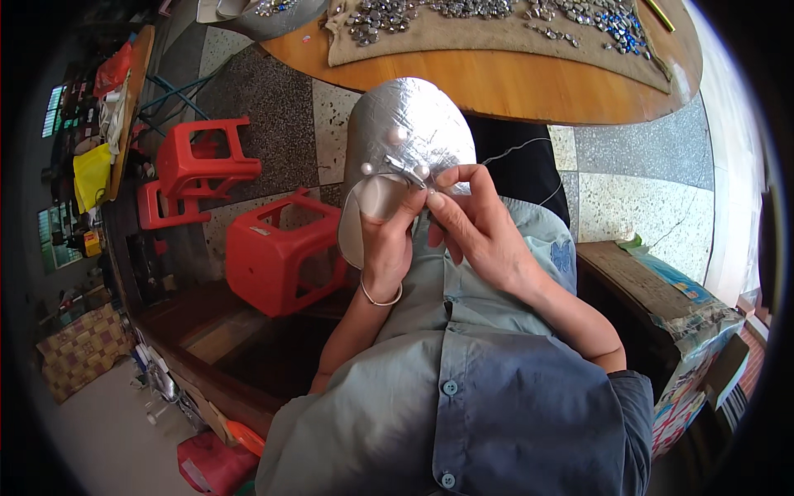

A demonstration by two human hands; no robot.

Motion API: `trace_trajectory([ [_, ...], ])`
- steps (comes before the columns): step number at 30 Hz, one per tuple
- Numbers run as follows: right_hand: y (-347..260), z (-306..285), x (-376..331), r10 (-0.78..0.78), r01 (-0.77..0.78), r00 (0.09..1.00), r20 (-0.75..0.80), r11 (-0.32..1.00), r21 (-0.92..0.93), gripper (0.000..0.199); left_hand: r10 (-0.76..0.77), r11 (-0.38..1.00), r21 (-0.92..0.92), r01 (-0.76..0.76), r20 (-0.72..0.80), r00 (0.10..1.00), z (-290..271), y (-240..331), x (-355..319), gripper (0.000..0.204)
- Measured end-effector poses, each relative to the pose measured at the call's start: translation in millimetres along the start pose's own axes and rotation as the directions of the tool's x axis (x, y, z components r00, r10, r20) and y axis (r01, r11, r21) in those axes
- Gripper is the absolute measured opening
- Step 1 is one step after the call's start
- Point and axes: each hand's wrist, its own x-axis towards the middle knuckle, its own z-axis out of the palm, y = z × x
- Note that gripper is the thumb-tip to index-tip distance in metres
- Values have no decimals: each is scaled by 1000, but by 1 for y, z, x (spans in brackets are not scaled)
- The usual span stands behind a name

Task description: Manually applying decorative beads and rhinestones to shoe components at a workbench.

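A shiny silver piece of sheet material (413,112), rounded at its top with a cut-out lower down, is held in front of my body. White pearl-like beads (398,135) and a narrow silvery ornament (404,169) sit on its face. My left hand (387,241) grips the lower edge, its thumb pressed close to the ornament; its other fingers are mostly hidden behind. My right hand (478,219) meets it there, thumb and forefinger pinched beside the lower right bead. Whatever is in that pinch is too small to make out.
Beyond the silver piece, a wooden table (496,101) bears a tan cloth (389,54) with piles of clear and blue faceted stones (624,33). Red plastic stools (256,256) stand at left on the tiled floor. A worn wooden box (628,277) is at my right.
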Motion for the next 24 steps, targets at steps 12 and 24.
trace_trajectory([
  [12, -12, 4, -14, -277, 197, 958, -78, 828, -526, 20, 68, 991, -114, -72, -40, 997, 9, 7, -6, 25],
  [24, 6, -2, 4, -252, 199, 962, -105, 912, -359, 23, 168, 981, 105, -166, -12, 986, 6, -5, -13, 23],
])
